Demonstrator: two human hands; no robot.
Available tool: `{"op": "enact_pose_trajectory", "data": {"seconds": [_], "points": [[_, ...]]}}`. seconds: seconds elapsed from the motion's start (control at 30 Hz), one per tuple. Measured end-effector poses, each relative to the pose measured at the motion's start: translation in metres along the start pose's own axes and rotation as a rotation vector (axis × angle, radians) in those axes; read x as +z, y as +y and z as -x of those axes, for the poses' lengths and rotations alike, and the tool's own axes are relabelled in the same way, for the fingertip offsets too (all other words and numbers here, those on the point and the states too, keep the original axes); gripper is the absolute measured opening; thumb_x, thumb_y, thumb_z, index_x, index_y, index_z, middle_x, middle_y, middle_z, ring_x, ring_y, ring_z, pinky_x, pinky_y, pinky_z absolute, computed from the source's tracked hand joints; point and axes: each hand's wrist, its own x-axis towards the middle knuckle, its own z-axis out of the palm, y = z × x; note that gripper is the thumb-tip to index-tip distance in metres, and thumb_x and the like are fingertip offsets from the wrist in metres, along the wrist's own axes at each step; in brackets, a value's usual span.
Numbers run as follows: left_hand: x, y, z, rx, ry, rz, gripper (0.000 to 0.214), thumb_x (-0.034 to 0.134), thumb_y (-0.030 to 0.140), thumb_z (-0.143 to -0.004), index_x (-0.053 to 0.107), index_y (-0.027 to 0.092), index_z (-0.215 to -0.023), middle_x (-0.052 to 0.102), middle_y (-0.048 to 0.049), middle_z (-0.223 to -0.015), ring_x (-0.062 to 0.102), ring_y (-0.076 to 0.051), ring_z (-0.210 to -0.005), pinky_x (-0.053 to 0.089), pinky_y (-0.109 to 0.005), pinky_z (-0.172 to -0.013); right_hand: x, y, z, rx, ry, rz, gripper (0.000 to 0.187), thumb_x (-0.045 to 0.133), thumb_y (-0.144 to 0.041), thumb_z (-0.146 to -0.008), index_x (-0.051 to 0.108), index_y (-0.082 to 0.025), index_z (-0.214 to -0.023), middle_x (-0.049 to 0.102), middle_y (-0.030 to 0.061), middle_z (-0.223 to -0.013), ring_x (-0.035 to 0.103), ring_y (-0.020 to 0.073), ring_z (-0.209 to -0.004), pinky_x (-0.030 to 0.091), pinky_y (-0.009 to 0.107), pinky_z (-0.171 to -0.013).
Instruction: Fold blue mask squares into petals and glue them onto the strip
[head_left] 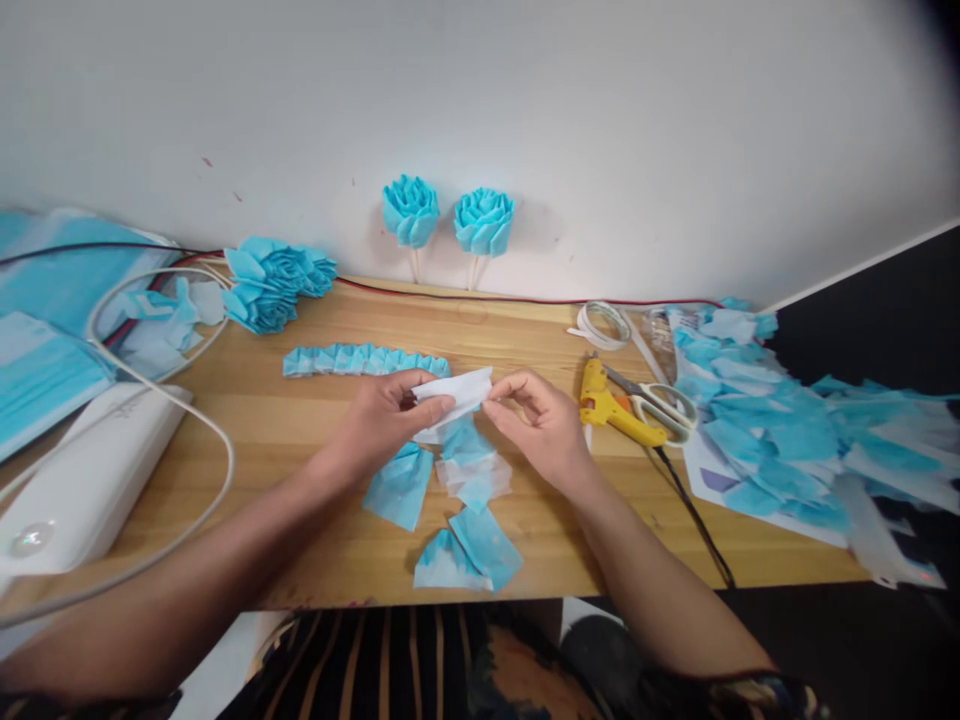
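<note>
Between my hands is a white piece of thin fabric (466, 390), held above the table. My left hand (394, 408) grips its left part, with the thumb lying on top. At its right end, my right hand (536, 415) pinches the edge between thumb and fingertips. Below lie several loose blue and white fabric pieces, among them a blue piece (405, 485), a pale layered piece (474, 470) and a blue pair (472, 550) near the table's front edge. Behind my left hand runs a row of folded blue pieces (364, 360).
Two blue fabric flowers (410, 212) on sticks lean at the wall. More blue flowers (274, 280) lie left of them. Right are a yellow glue gun (615, 405), scissors (664, 408), a tape roll (604, 325) and a blue fabric heap (772, 430). A white cable (225, 450) loops left over a white device (97, 480).
</note>
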Motion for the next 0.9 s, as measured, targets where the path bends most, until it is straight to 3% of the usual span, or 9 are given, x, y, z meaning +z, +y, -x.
{"op": "enact_pose_trajectory", "data": {"seconds": [0.13,0.33,0.7,0.8,0.9], "points": [[0.0,0.012,0.004,0.07,0.03,-0.079,0.038,0.062,0.052,-0.084,0.063,0.017,-0.067,0.056,-0.0003,-0.064,0.051,-0.014,-0.061,0.039,-0.023,-0.056,0.001,-0.001,0.0,0.023,0.032,-0.029,0.016,0.069,-0.027,-0.084,0.062,-0.023,-0.098,0.068,0.0007,-0.091,0.066,0.0151,-0.087,0.052,0.028,-0.078],[0.002,0.014,0.006,0.003,-0.053,-0.05,0.034,0.078,0.044,-0.071,0.068,0.018,-0.091,0.063,-0.0001,-0.074,0.058,-0.015,-0.064,0.045,-0.023,-0.057,0.0,-0.002,0.0,0.042,0.037,-0.036,0.025,0.069,-0.026,-0.084,0.062,-0.024,-0.108,0.064,-0.0022,-0.084,0.065,0.0135,-0.08,0.052,0.027,-0.075],[0.005,0.006,0.005,0.01,0.017,-0.01,0.019,0.072,0.03,-0.075,0.072,0.017,-0.088,0.067,-0.0006,-0.077,0.06,-0.014,-0.065,0.049,-0.022,-0.058,-0.002,-0.003,0.0,0.063,0.016,-0.098,0.035,0.064,-0.041,-0.09,0.06,-0.026,-0.121,0.064,-0.0025,-0.078,0.062,0.0143,-0.072,0.052,0.029,-0.07],[0.004,0.005,0.004,0.031,0.016,0.008,0.019,0.072,0.029,-0.075,0.072,0.017,-0.089,0.067,-0.0007,-0.078,0.06,-0.014,-0.064,0.049,-0.023,-0.057,-0.007,-0.005,-0.002,0.066,0.0,-0.127,0.039,0.055,-0.049,-0.095,0.059,-0.026,-0.126,0.068,0.0015,-0.086,0.065,0.0175,-0.085,0.055,0.034,-0.081],[0.004,0.004,0.003,0.091,0.041,-0.034,0.018,0.071,0.027,-0.075,0.072,0.017,-0.09,0.07,-0.0017,-0.082,0.061,-0.014,-0.068,0.049,-0.023,-0.06,-0.011,-0.005,-0.004,0.078,-0.094,-0.237,0.056,0.055,-0.06,-0.091,0.052,-0.027,-0.136,0.07,0.0064,-0.108,0.066,0.022,-0.104,0.053,0.041,-0.094]]}}
